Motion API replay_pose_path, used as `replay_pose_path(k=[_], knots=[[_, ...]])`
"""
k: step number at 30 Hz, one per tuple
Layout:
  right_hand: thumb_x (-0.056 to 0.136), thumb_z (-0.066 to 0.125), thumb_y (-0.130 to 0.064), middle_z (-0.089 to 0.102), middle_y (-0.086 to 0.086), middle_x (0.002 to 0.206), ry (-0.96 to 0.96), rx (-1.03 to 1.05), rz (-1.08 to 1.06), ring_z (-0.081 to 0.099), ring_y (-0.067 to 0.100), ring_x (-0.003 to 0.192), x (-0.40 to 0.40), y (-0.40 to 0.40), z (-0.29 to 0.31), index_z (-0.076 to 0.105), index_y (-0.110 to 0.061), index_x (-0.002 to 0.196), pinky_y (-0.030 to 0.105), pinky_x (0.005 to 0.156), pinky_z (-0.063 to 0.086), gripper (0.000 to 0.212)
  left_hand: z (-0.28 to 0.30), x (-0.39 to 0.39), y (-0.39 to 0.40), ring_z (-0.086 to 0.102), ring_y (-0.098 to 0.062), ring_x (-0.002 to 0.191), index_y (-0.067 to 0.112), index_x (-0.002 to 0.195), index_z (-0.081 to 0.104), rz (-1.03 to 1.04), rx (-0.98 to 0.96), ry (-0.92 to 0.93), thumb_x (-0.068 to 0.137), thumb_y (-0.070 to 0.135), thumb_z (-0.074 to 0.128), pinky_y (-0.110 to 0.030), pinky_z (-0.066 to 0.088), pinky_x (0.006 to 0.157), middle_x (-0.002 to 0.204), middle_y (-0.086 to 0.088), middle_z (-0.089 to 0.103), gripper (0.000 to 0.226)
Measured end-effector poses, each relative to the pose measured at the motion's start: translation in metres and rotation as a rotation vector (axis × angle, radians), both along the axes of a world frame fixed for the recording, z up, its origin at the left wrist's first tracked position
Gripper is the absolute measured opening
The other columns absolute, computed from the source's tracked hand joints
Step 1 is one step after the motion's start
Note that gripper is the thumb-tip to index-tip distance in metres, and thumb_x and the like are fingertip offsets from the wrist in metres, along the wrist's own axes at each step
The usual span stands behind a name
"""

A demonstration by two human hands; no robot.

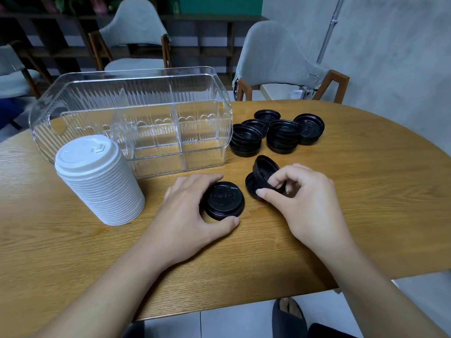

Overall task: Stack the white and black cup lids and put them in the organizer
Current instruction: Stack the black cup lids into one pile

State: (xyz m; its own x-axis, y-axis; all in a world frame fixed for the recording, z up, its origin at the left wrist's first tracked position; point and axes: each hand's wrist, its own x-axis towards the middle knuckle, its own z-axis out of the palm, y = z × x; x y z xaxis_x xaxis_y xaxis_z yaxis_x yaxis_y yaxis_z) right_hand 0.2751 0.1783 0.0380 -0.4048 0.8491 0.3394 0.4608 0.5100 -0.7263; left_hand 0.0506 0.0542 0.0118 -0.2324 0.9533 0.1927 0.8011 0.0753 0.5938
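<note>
A short stack of black lids [223, 200] sits dome-up on the wooden bench [366, 191], and the left hand [188, 215] curls round it, fingers on the far side and thumb at the near rim. Just to its right, the right hand [302, 198] pinches a tilted black lid [264, 170] between thumb and fingertips, its lower edge meeting another black lid [251, 189] lying on the bench under it. Farther back on the right stand several low piles of black lids [278, 132], close together and most of them hollow side up. At the left, a tall stack of white lids [97, 179] stands upright on the bench. Behind it and the hands lies the clear ribbed organizer [136, 113], divided into compartments that hold no lids. Grey chairs [273, 59] stand beyond the bench.
</note>
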Motion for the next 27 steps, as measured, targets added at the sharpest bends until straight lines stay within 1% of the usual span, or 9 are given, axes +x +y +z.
replay_pose_path(k=[3,6,10,13,16,18,21,24,27], knots=[[0.089,0.091,-0.032,0.067,-0.008,0.076,0.116,-0.064,0.045,0.061,0.009,0.07,-0.001,-0.004,0.005,0.076,-0.03,0.085,0.019,0.07,0.045,0.015,0.003,0.002,-0.002,0.042,0.0,0.146,0.047,0.157,0.052,0.014,0.076,-0.064,0.081,0.082,0.08,-0.047,0.042,0.125,0.146,0.035,0.055,0.089],[0.093,0.088,-0.019,0.079,-0.007,0.086,0.292,-0.225,0.157,0.069,0.005,0.073,-0.008,-0.015,0.011,0.079,-0.02,0.095,0.018,0.07,0.053,0.009,0.007,0.005,-0.003,0.047,-0.004,0.148,0.045,0.156,0.056,0.012,0.175,-0.106,0.082,0.069,0.087,-0.05,0.04,0.126,0.147,0.033,0.058,0.084],[0.092,0.087,-0.006,0.084,0.008,0.096,0.458,-0.425,0.264,0.08,0.028,0.085,-0.021,-0.027,0.01,0.074,-0.01,0.111,0.047,0.087,0.066,0.023,0.008,0.006,-0.002,0.054,-0.011,0.148,0.04,0.161,0.053,-0.006,0.257,-0.166,0.078,0.064,0.092,-0.049,0.042,0.124,0.151,0.026,0.062,0.094],[0.091,0.086,-0.003,0.083,0.016,0.097,0.52,-0.57,0.283,0.079,0.037,0.086,-0.028,-0.033,0.009,0.068,-0.011,0.124,0.058,0.093,0.065,0.039,0.008,0.006,-0.002,0.057,-0.013,0.145,0.037,0.16,0.055,-0.014,0.289,-0.192,0.075,0.066,0.092,-0.045,0.043,0.123,0.149,0.021,0.065,0.097],[0.09,0.086,-0.002,0.083,0.019,0.099,0.536,-0.624,0.287,0.076,0.051,0.097,-0.031,-0.035,0.008,0.062,-0.014,0.134,0.06,0.096,0.063,0.052,0.007,0.005,-0.002,0.058,-0.014,0.143,0.036,0.155,0.059,-0.012,0.304,-0.2,0.075,0.064,0.092,-0.029,0.043,0.118,0.145,0.02,0.068,0.091],[0.089,0.088,-0.004,0.083,0.016,0.097,0.483,-0.587,0.292,0.077,0.046,0.095,-0.031,-0.035,0.006,0.06,-0.023,0.14,0.055,0.097,0.064,0.061,0.006,0.004,-0.002,0.059,-0.015,0.14,0.036,0.152,0.062,-0.005,0.318,-0.205,0.078,0.063,0.09,-0.022,0.043,0.113,0.141,0.021,0.068,0.084],[0.091,0.089,-0.008,0.084,0.006,0.099,0.398,-0.478,0.315,0.078,0.027,0.09,-0.029,-0.034,0.006,0.06,-0.029,0.143,0.05,0.092,0.062,0.063,0.006,0.004,-0.001,0.058,-0.013,0.14,0.037,0.15,0.062,-0.014,0.323,-0.203,0.083,0.061,0.087,-0.023,0.044,0.11,0.142,0.023,0.066,0.076],[0.093,0.088,-0.017,0.082,-0.007,0.113,0.305,-0.285,0.257,0.077,0.018,0.1,-0.024,-0.031,0.005,0.064,-0.029,0.143,0.051,0.092,0.06,0.057,0.007,0.002,0.0,0.055,-0.017,0.146,0.032,0.152,0.063,-0.03,0.328,-0.198,0.084,0.051,0.092,-0.027,0.047,0.112,0.147,0.016,0.062,0.076],[0.092,0.087,-0.03,0.072,-0.019,0.134,0.161,-0.098,0.227,0.067,0.012,0.125,-0.017,-0.027,0.005,0.066,-0.033,0.147,0.038,0.101,0.056,0.058,0.007,0.001,0.0,0.053,-0.018,0.146,0.034,0.155,0.061,-0.038,0.302,-0.191,0.086,0.043,0.094,-0.03,0.046,0.115,0.145,0.015,0.06,0.077]])
